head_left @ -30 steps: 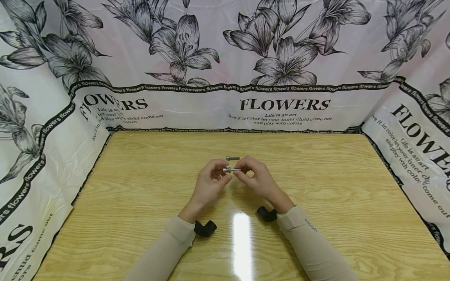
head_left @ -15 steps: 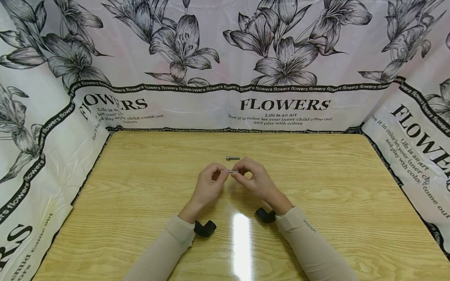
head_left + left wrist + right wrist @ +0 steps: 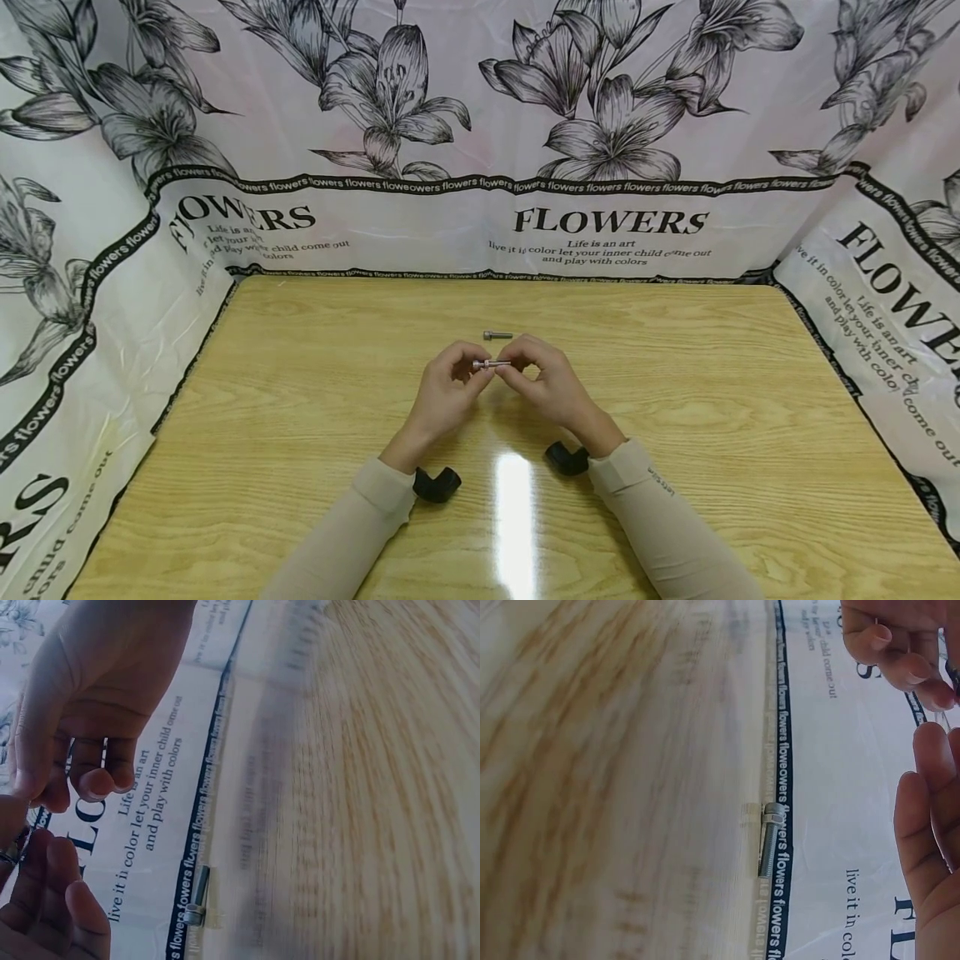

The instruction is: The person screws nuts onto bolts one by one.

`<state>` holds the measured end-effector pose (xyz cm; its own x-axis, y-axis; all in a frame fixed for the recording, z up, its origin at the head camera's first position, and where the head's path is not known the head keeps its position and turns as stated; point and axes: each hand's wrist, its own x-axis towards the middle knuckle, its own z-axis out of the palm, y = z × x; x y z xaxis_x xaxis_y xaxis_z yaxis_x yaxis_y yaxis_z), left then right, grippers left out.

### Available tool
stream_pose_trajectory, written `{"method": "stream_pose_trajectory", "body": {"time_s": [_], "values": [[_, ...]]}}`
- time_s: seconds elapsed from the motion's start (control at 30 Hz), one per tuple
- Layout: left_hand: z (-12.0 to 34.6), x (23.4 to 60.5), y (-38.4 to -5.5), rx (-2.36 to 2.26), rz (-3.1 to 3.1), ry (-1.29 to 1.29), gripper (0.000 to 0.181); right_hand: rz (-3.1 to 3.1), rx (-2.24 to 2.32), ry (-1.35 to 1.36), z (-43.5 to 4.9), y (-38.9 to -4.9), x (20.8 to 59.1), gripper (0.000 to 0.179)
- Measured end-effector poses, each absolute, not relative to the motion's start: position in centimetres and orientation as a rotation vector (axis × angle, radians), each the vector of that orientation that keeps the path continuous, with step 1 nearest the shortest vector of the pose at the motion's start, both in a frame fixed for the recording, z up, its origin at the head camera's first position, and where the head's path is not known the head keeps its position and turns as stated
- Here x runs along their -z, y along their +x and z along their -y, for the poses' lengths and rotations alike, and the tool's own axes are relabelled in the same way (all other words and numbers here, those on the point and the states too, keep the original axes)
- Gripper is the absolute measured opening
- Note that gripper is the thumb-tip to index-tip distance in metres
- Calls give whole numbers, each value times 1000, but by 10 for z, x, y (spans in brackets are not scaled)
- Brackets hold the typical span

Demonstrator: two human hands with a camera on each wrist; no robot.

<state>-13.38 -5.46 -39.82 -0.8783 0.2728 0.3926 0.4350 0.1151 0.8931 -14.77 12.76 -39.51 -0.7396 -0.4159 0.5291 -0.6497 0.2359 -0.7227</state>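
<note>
Above the tabletop a small silver bolt [image 3: 492, 364], with what looks like a nut partway along its shank, lies level between my two hands. My right hand [image 3: 551, 379] pinches the threaded end between thumb and index finger. Around the head end curl the thumb and fingers of my left hand [image 3: 442, 396], leaving the head visible in the head view. Both wrist views show the hands close together at the frame edge, the bolt mostly hidden by fingers. Just beyond the hands, a second silver bolt [image 3: 498, 336] lies on the table, its head to the left.
The wood-grain table [image 3: 300, 333] is walled at the back and sides by white flower-print cloth [image 3: 420, 233]. Black curved pieces [image 3: 437, 485] sit by both wrists. A bright light reflection [image 3: 514, 517] shows on the tabletop near the front.
The left fingertips closed over the bolt's head half a second ago; now they have parted enough to show it again. The right hand keeps its pinch, and the second bolt stays put.
</note>
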Motion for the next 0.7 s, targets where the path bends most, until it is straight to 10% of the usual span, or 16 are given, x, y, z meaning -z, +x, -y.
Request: {"method": "stream_pose_trajectory", "body": {"time_s": [0.7], "values": [[55,413,-142,1850,2218,-766,18,2302,-1502,975,-129,-146,394,9]]}}
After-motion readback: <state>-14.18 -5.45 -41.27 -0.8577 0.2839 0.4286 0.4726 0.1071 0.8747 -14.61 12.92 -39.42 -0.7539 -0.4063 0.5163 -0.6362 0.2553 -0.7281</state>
